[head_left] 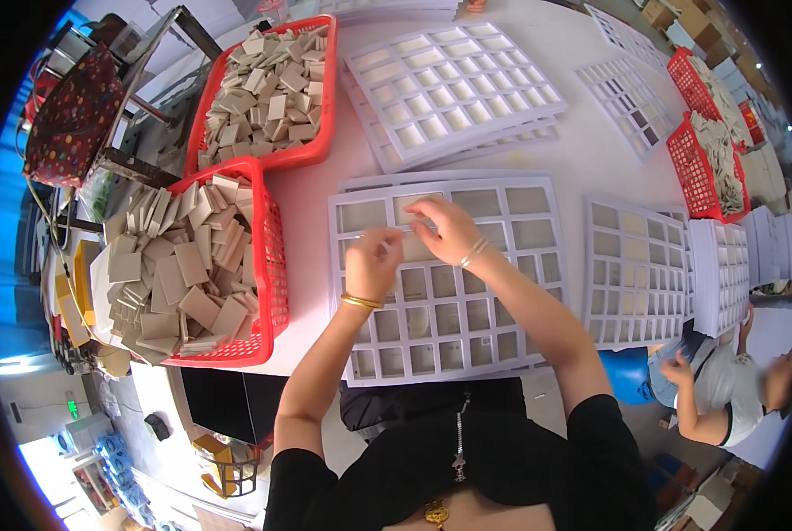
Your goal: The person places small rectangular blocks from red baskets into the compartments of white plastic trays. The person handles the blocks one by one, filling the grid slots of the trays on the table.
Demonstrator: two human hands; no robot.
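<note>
A white plastic grid tray (537, 265) with square cells lies in front of me, most cells filled with beige square tiles. My left hand (371, 262) rests over the upper middle of the grid, fingers curled, with a gold bangle on the wrist. My right hand (446, 229) is just right of it, fingertips pressing on a beige tile (416, 206) in the top row. Whether either hand grips a tile is hidden by the fingers. A red basket (272, 265) heaped with loose beige tiles stands to my left.
A second red basket (316, 146) of tiles sits behind the first. More white grid trays (453, 84) lie at the back, and filled ones (635, 265) are stacked at the right. Two more red baskets (710, 168) stand far right. Another person (723, 389) sits at lower right.
</note>
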